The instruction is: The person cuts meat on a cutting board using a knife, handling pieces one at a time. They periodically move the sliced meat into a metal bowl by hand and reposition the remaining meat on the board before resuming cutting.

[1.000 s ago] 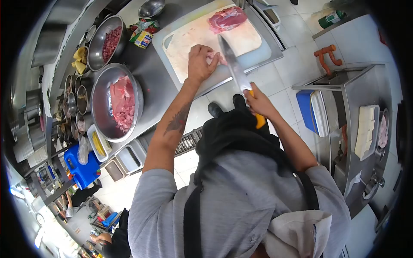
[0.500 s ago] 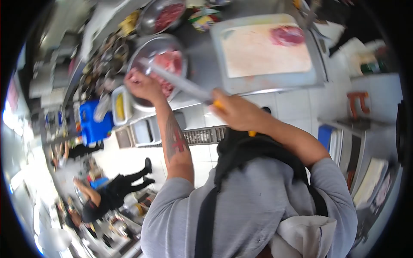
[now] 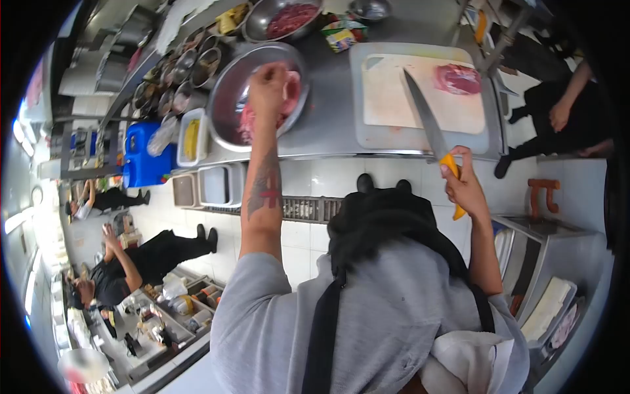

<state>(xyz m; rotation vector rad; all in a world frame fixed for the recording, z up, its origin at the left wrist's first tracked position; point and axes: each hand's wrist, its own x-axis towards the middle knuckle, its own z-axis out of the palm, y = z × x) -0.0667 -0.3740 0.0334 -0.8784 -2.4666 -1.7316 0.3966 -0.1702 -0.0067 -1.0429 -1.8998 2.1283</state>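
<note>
My left hand [image 3: 267,90] is over a large steel bowl [image 3: 222,98], its fingers curled together. What they hold, if anything, is hidden. Pieces of raw meat [image 3: 247,125] lie in this bowl, partly covered by the hand and wrist. In my right hand [image 3: 467,184] is the yellow handle of a long kitchen knife [image 3: 428,121]. Its blade points away from me, over a white cutting board [image 3: 387,98]. A chunk of red meat [image 3: 458,79] rests at the board's far right, apart from the blade.
Another steel bowl [image 3: 252,27] with cut red meat stands farther back, near colourful packets [image 3: 342,38]. To the left are a white tub [image 3: 202,141] with something yellow and a blue jerrycan [image 3: 146,161]. People stand at left and right; one person's hand [image 3: 560,115] shows beyond the board.
My right hand has carried the knife from over the bowl to the right, toward the board. My left hand has shifted from the bowl's left rim to over its middle.
</note>
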